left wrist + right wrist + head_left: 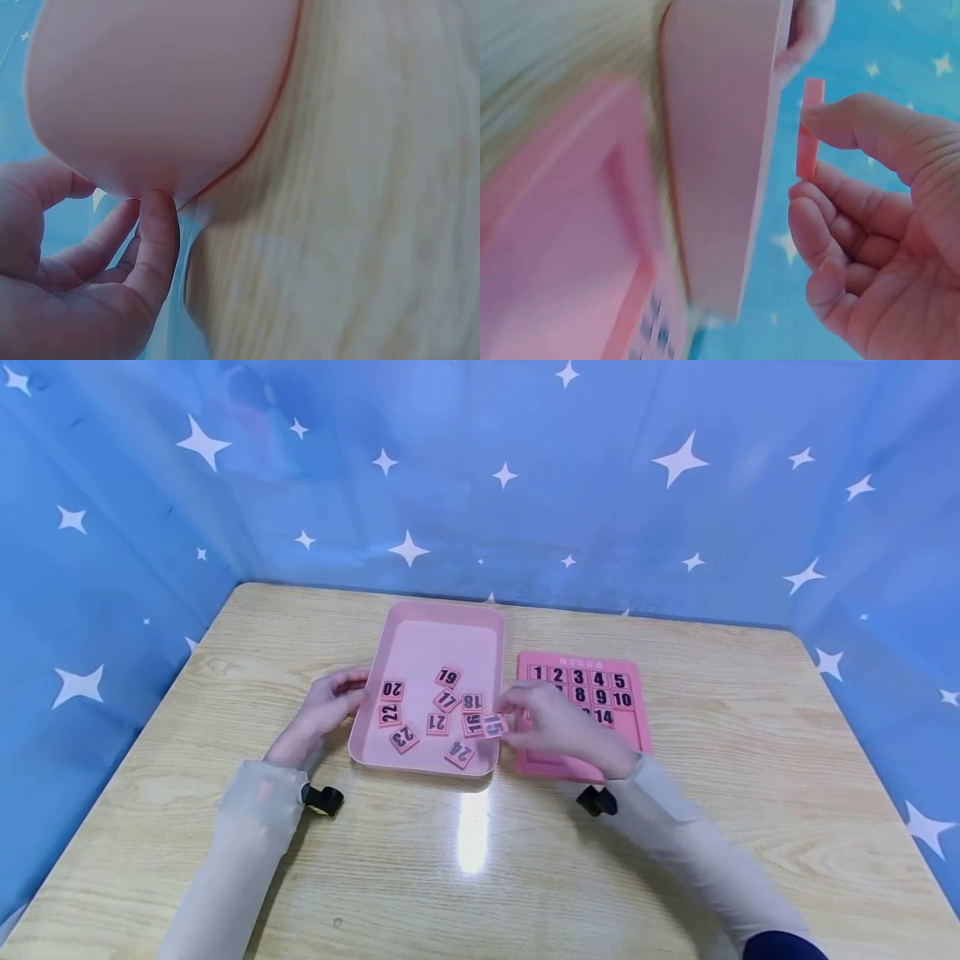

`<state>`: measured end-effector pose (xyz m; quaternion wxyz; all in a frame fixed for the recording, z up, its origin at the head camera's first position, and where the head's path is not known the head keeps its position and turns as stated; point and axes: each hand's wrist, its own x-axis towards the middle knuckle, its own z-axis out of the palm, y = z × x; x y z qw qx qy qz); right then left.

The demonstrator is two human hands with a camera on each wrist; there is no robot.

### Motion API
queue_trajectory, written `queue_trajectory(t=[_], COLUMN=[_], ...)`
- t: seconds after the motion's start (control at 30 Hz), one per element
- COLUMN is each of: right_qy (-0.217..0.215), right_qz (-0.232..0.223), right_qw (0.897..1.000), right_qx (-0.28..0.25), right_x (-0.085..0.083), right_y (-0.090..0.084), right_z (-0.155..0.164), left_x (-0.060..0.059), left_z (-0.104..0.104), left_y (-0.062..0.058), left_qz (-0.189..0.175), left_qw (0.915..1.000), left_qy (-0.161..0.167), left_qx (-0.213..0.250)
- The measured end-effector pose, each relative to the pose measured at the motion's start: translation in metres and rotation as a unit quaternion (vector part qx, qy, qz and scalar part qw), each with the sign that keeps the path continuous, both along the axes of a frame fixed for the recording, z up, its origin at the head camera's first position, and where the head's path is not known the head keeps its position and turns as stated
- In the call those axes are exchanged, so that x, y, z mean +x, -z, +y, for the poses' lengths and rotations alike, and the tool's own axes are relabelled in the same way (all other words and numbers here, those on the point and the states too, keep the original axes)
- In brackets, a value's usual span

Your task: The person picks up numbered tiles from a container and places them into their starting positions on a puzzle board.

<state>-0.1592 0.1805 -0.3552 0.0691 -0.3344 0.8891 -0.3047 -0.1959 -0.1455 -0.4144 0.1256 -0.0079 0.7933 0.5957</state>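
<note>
Tile 15 lifted at frame centre
Your right hand (551,722) pinched tile 15 (493,725) left of the board (630,727); your left hand (330,702) gripped the tray (442,622).

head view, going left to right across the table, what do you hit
left hand on the tray's edge → pink tray → tile 15 pinched by the right hand → pink number board
</note>
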Motion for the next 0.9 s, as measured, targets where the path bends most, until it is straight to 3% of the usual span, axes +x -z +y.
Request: queue_trajectory(t=[0.2, 0.4, 0.9], right_qy=[0.030, 0.050, 0.062], right_qz=[0.034, 0.024, 0.025], right_qw=[0.999, 0.998, 0.996], right_qx=[0.011, 0.028, 0.063], right_x=[0.007, 0.016, 0.033], right_y=[0.003, 0.013, 0.032], right_z=[0.044, 0.078, 0.122], left_x=[0.001, 0.002, 0.002], left_z=[-0.001, -0.001, 0.001], left_y=[0.001, 0.001, 0.000], left_qz=[0.003, 0.005, 0.010], left_qw=[1.0000, 0.9999, 0.9999], left_qy=[-0.004, -0.003, -0.001], left_qx=[0.000, 0.012, 0.010])
